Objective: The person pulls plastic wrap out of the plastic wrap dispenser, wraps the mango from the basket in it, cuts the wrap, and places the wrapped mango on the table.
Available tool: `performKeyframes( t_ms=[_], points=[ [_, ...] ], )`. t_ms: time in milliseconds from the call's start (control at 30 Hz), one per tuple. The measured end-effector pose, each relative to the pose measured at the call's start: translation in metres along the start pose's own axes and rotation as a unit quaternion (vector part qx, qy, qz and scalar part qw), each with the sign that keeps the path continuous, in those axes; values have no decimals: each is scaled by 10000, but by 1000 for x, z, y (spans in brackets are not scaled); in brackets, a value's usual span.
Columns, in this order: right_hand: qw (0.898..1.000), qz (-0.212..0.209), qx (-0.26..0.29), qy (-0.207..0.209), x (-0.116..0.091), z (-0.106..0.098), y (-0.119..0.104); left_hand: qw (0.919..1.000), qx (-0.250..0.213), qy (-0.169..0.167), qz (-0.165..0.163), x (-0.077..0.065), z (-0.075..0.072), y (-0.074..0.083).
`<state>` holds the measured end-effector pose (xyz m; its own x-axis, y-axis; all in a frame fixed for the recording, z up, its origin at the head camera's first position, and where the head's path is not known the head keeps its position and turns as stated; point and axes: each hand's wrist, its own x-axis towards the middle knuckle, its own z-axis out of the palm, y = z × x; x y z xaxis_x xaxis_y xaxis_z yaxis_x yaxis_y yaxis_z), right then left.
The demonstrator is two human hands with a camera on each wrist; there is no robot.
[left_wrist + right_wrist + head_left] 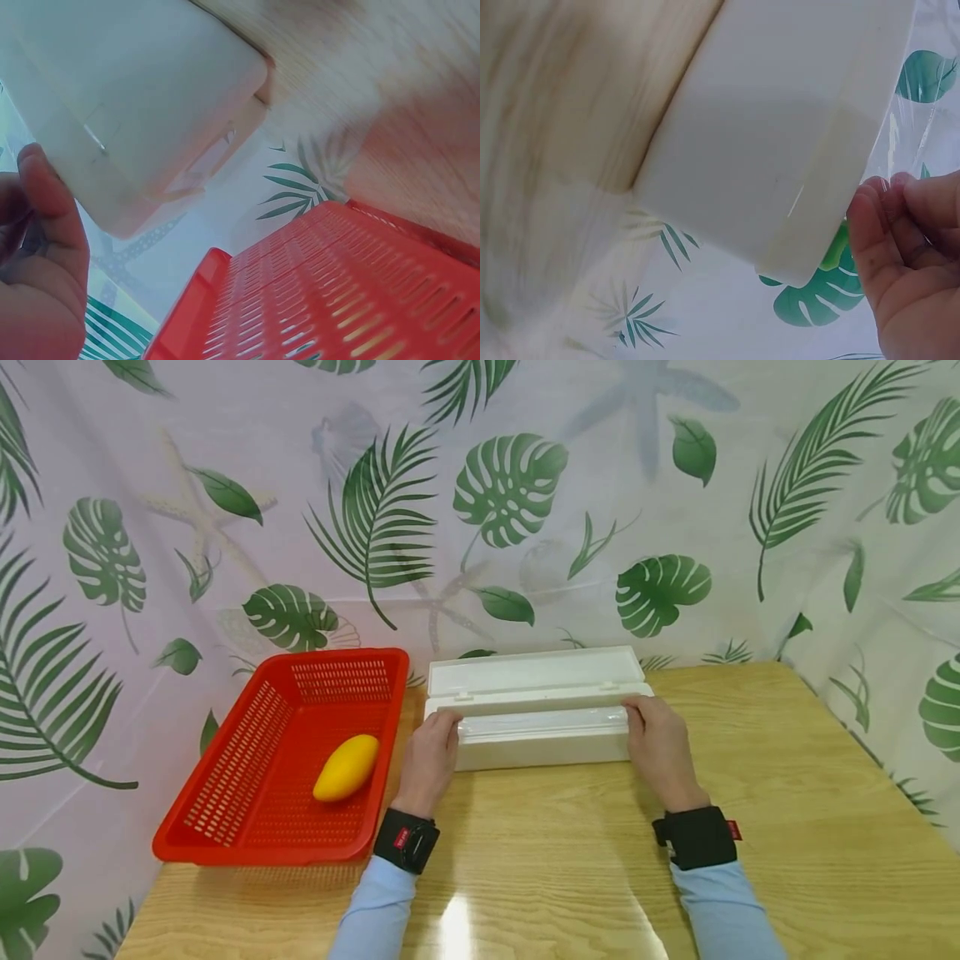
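Observation:
A long white cling film dispenser box (543, 753) lies on the table near the wall, its lid (536, 673) raised at the back. Clear cling film (542, 722) stretches along the box's top front edge. My left hand (429, 758) pinches the film at the left end, thumb and fingers right at the box corner. At the right end my right hand (663, 750) pinches it between thumb and fingertips. The right wrist view shows the transparent film (909, 139) running up from those fingertips beside the box wall.
A red perforated plastic basket (273, 760) stands left of the box, close beside my left forearm. Inside it lies a yellow mango (347, 768). Behind the wooden table (547, 860) hangs a leaf-patterned sheet (570, 552).

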<state>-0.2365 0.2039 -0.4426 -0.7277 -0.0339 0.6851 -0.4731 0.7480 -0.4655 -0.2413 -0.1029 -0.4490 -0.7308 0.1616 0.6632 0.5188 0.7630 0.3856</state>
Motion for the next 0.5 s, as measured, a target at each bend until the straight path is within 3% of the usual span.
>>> performKeyframes(
  t_ms=[500],
  points=[
    [9997,187,-6,183,-2,1,2,9999,4,83,144,-1,0,1]
  ],
)
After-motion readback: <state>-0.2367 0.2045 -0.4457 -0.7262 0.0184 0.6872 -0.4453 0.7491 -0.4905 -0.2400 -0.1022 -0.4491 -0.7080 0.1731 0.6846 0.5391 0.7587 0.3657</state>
